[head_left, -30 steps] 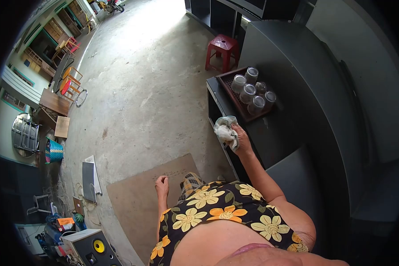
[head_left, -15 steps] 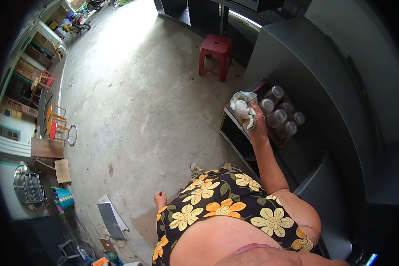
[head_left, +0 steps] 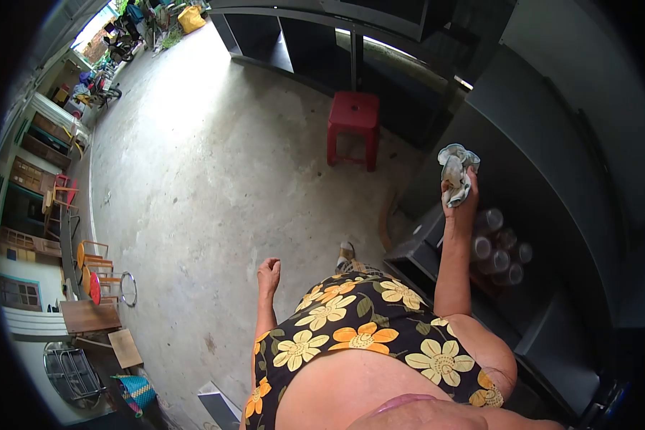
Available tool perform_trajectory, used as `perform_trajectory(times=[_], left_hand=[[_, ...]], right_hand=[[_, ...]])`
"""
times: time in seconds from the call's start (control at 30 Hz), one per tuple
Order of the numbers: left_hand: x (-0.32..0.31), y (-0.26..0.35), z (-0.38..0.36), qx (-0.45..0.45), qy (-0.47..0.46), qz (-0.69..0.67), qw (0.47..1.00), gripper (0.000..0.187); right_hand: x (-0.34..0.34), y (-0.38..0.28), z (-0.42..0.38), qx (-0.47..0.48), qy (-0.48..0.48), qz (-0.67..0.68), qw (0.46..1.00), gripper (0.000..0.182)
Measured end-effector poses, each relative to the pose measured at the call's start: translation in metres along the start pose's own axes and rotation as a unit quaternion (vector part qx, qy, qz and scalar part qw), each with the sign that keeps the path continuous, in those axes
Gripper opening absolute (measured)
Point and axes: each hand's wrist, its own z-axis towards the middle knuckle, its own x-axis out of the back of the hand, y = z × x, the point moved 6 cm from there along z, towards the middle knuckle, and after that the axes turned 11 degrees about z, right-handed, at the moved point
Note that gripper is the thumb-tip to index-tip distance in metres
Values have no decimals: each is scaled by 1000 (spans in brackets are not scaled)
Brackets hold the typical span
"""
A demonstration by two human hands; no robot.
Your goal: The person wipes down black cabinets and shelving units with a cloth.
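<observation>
My right hand grips a crumpled pale cloth with a bluish edge. It is held up in front of the dark grey panel on the right. Below that forearm and to its right stand several transparent jars in a group, beside a low dark cabinet. At my other side, my left hand hangs over the concrete floor with its fingers curled in, and nothing shows in it.
A red plastic stool stands ahead on the concrete floor. Dark shelving lines the far side. Chairs, a wooden board and a blue woven basket are along the left wall. Motorbikes stand farther off.
My right hand has lifted the cloth away from beside the jars, up and to the right. My left hand has come forward from beside my body. The view has shifted.
</observation>
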Motion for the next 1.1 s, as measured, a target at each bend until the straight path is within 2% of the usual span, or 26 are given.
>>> perform_trajectory(times=[0.23, 0.3, 0.37, 0.5, 0.6, 0.8, 0.93, 1.03, 1.07, 1.1], left_hand=[[-4, -39, 84, 36, -28, 93, 995, 24], [-11, -67, 103, 117, -61, 74, 988, 25], [-20, -83, 121, 154, -80, 82, 981, 25], [-28, -102, 172, 131, -154, 156, 967, 26], [-34, -129, 231, 125, -201, 188, 953, 27], [-3, -189, 407, 110, -225, 212, 945, 28], [44, -169, 528, 108, -175, 168, 964, 29], [83, -86, 584, 129, -126, 56, 982, 28], [84, -75, 611, 62, -104, 46, 992, 29], [87, -73, 634, 50, -98, 42, 993, 28]], right_hand=[[-52, 71, 103, 5, 22, 14, 1000, 23], [-62, 84, 128, 4, 6, 13, 1000, 25], [-69, 92, 152, 13, -8, 10, 1000, 26], [-67, 105, 211, 82, 19, 22, 996, 26], [-100, 119, 248, 122, 26, -8, 992, 26], [-175, 157, 342, 211, 26, -51, 976, 26], [-216, 169, 396, 297, 15, -90, 950, 25], [-233, 159, 433, 356, 9, -107, 928, 29], [-245, 159, 440, 386, 29, -107, 916, 29], [-255, 158, 443, 416, 52, -107, 902, 29]])
